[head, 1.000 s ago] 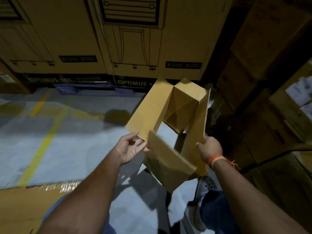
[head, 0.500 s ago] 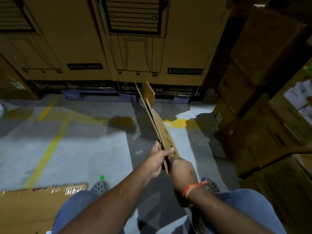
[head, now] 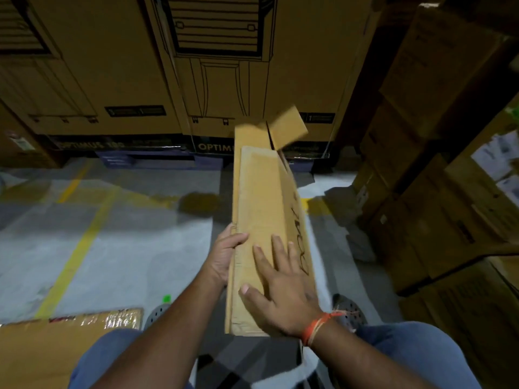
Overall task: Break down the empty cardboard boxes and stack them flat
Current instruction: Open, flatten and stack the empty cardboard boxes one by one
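Note:
A brown cardboard box [head: 261, 197], collapsed into a long flat strip, stretches away from me above the floor in the middle of the head view. One loose flap [head: 286, 127] sticks up at its far end. My left hand [head: 224, 256] grips the box's left edge, thumb over the top face. My right hand [head: 278, 287] lies flat on the top face with straight, spread fingers, pressing down. An orange thread band circles my right wrist.
Large printed cartons [head: 196, 68] form a wall ahead. More cartons [head: 438, 169] are stacked on the right. A flattened cardboard sheet with tape [head: 64, 341] lies on the grey floor at lower left. Yellow floor lines [head: 73, 254] run on the left. My knees and shoes sit below.
The box went from open and three-dimensional, to edge-on between both hands, to lying flat. My right hand let go of its grip and now presses on top.

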